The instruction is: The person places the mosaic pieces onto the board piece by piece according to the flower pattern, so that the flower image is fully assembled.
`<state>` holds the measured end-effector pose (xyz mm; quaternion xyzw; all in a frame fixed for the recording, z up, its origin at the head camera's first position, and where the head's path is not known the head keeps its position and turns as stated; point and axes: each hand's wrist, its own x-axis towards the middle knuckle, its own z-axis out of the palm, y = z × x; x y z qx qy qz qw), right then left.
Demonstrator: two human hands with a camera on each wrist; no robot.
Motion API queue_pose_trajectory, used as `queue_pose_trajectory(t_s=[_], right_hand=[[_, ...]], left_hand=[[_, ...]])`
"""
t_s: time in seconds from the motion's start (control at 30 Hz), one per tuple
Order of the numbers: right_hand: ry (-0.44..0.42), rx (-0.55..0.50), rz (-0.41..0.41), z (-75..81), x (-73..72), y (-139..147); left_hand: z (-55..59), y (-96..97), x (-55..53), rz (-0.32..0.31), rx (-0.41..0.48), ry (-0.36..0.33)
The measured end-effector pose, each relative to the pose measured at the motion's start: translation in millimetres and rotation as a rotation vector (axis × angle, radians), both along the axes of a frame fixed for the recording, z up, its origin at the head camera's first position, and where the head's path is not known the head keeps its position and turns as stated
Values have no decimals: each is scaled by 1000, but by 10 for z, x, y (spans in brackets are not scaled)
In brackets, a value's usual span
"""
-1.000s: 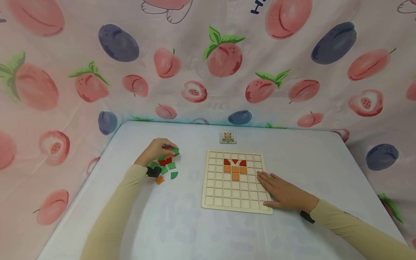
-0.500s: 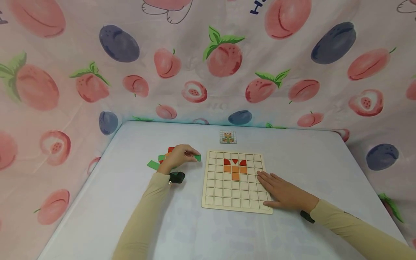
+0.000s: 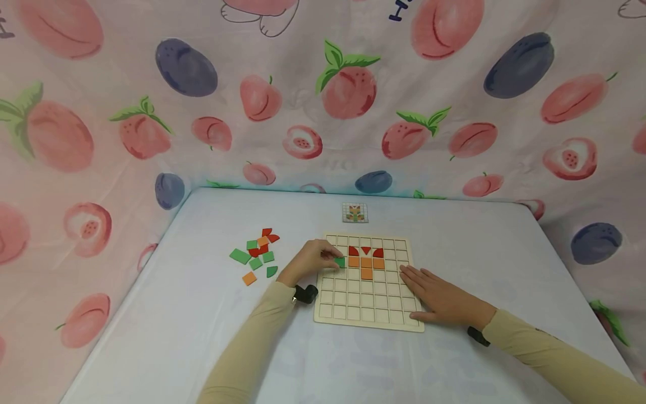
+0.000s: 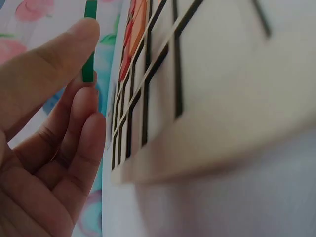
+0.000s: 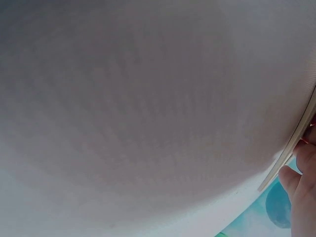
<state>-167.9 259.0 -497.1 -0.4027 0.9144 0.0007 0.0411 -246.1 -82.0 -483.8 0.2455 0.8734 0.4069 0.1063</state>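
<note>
Between thumb and fingers my left hand (image 3: 314, 259) pinches a green tile (image 3: 340, 262), held over the upper left part of the wooden grid board (image 3: 346, 315). In the left wrist view the green tile (image 4: 89, 64) appears edge-on, apart from the board's surface. Red pieces (image 3: 378, 253) and orange squares (image 3: 367, 274) lie in cells near the board's upper middle. With its fingers spread, my right hand (image 3: 449, 300) rests on the board's right edge. Only a few of its fingers (image 5: 291, 180) show in the right wrist view.
Left of the board lies a loose group of green, red and orange tiles (image 3: 255, 262), some overlapping. A small pattern card (image 3: 355, 213) lies behind the board. Fruit-printed cloth (image 3: 303, 84) hangs behind the white table (image 3: 151, 314).
My left hand has picked the green tile from the loose group and carried it rightward over the board. The right hand stays in place on the board's edge.
</note>
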Motion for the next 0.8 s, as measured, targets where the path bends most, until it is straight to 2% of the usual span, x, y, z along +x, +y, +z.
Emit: queue_pose_trajectory(t_s=[0.4, 0.67, 0.8], right_hand=[[4, -5, -3, 27, 13, -14], [-7, 10, -15, 27, 12, -22], [-12, 6, -19, 35, 17, -22]], left_hand=[[-44, 273, 67, -61, -21, -11], [-11, 351, 80, -84, -66, 1], [-32, 371, 71, -86, -84, -2]])
